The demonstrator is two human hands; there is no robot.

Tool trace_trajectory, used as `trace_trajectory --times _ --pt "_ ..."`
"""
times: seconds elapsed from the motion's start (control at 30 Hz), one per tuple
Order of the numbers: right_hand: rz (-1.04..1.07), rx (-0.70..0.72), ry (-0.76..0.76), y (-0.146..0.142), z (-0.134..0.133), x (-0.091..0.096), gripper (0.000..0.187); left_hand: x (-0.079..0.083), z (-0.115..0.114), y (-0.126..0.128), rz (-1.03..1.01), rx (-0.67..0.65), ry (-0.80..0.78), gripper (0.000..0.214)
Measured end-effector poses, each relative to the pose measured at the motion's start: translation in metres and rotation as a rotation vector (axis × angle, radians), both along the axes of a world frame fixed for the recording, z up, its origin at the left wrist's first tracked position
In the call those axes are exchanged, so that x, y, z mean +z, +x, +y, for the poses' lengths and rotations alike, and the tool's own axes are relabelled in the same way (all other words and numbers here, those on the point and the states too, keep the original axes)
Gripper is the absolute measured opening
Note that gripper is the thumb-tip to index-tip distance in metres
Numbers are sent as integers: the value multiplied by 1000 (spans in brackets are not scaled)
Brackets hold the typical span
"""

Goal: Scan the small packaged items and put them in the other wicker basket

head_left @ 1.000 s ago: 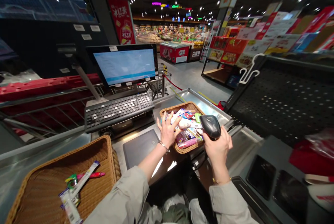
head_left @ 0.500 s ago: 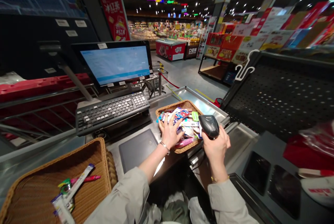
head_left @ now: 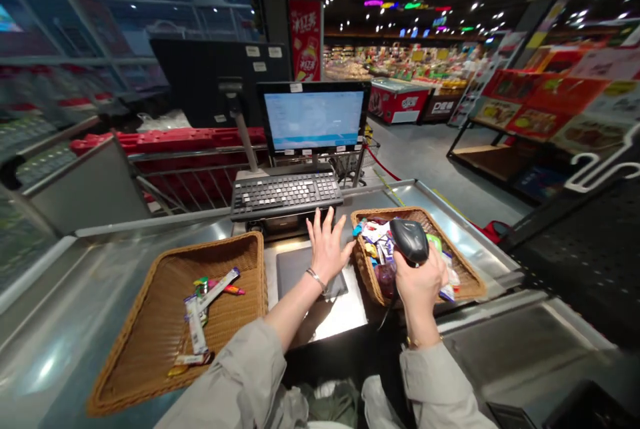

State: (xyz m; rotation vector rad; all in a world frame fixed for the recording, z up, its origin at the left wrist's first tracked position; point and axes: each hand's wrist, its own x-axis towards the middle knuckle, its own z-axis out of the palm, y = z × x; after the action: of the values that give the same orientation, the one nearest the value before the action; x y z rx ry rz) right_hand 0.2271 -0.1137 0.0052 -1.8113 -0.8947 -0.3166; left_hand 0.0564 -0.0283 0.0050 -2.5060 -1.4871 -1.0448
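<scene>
The left hand's grip [head_left: 327, 249] was wide open and empty, just beside a wicker basket [head_left: 390, 211] of snack packets [head_left: 374, 235]. The right hand's grip [head_left: 420, 285] closed around a black handheld barcode scanner [head_left: 410, 241] above the basket.

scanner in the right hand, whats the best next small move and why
Probably reach the left hand into the heaped wicker basket and lift out one packet. That hand is open and empty, the right hand grips the handheld barcode scanner, and the other wicker basket holds only a few packets.
</scene>
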Motion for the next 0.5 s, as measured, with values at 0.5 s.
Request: trace_trajectory --times 0.5 --pt "0 390 -61 -97 48 -5 53 -21 -14 -167 46 428 -18 55"
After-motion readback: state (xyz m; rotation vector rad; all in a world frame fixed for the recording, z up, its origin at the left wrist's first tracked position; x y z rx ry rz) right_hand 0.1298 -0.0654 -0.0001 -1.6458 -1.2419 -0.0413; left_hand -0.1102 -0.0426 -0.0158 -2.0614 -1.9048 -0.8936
